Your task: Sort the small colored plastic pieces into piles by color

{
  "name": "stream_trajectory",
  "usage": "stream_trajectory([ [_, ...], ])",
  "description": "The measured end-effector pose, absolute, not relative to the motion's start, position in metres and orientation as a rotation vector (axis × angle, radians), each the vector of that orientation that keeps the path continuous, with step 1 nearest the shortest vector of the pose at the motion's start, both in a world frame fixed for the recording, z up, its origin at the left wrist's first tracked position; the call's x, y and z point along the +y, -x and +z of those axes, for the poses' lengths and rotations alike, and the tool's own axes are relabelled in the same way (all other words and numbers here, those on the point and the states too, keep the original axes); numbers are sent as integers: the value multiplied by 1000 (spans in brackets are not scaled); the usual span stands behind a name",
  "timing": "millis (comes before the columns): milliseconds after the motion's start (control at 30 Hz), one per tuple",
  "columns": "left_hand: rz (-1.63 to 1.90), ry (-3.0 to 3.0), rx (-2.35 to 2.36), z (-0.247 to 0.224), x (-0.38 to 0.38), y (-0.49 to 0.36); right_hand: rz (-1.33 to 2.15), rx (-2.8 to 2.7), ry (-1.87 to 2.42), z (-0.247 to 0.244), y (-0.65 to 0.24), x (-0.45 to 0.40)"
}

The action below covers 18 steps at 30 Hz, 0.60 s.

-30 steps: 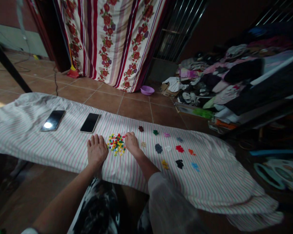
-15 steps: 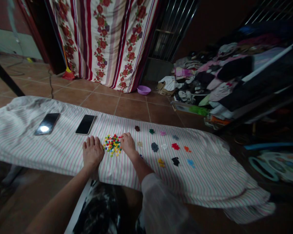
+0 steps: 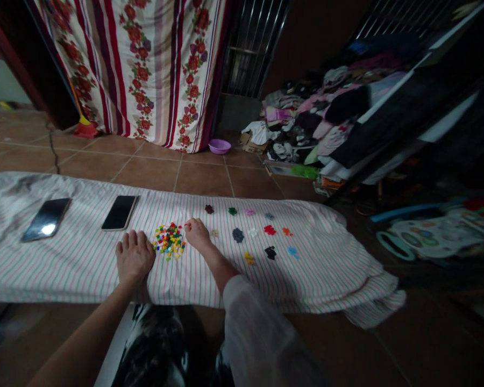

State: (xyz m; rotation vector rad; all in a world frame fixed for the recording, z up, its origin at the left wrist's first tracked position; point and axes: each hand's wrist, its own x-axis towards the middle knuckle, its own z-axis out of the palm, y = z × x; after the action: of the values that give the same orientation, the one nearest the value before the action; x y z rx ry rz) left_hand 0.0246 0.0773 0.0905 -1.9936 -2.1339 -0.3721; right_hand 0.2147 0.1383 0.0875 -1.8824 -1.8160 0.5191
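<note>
My left hand (image 3: 135, 257) lies flat on the striped cloth, fingers outstretched, at the left edge of a mixed heap of tiny coloured pieces (image 3: 169, 240). On the heap's other side, my right hand (image 3: 197, 235) is closed in a pinch. A tiny red piece (image 3: 186, 224) shows at its fingertips. Close beyond that hand are small sorted piles: beige pieces (image 3: 214, 233), brown ones (image 3: 208, 209) and dark grey ones (image 3: 237, 235). Farther right lie red pieces (image 3: 270, 230), black ones (image 3: 270, 252), yellow ones (image 3: 249, 258) and blue ones (image 3: 293, 252).
Two phones, one dark and shiny (image 3: 46, 219) and one pale-edged (image 3: 120, 213), lie left on the cloth (image 3: 84, 263). Past the far edge are a purple basin (image 3: 219, 146) and a floral curtain (image 3: 161, 70). Clothes (image 3: 306, 118) are heaped at the right.
My right hand has drawn slightly away from the heap to the right, with the red piece at its fingertips. My left hand stays flat. The whole view has turned a little right.
</note>
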Motion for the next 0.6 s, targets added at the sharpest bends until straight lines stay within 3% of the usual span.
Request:
stream_trajectory([
  [433,-398,2001,-2117,94,74,-25,1011,-1345,1520,90,-255,122],
  [600,-400,2011,-2118,98,72,-25,973,-1200,1416,93,-295,110],
])
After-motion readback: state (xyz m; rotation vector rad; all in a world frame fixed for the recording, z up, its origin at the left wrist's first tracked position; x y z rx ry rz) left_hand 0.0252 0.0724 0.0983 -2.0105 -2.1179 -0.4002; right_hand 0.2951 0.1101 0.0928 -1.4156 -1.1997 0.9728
